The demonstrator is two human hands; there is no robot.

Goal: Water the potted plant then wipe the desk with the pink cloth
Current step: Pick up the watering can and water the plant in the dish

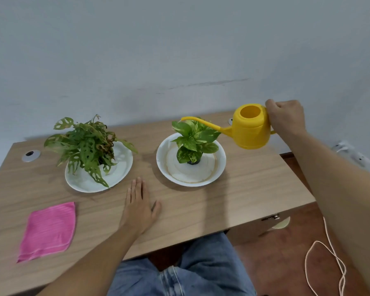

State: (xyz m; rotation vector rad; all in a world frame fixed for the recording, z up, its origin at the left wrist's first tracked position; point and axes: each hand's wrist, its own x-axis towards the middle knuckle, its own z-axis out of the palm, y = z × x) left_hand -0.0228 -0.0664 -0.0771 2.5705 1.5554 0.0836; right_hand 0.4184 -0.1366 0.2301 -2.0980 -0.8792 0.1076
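My right hand (285,117) grips the handle of a yellow watering can (251,130), held in the air at the right. Its long spout (201,121) reaches left over the leaves of a small green-and-yellow potted plant (193,141). That plant's dark pot stands in a white bowl (219,167) at the desk's middle right. My left hand (139,207) lies flat on the wooden desk (254,189), fingers together, holding nothing. A folded pink cloth (48,230) rests on the desk at the front left, apart from both hands.
A second, bushier plant with holed leaves (87,144) stands in a white plate (120,174) at the left. A round metal cable grommet (31,155) sits near the back left corner. A white cord (329,263) lies on the floor at right. A wall bounds the desk's rear.
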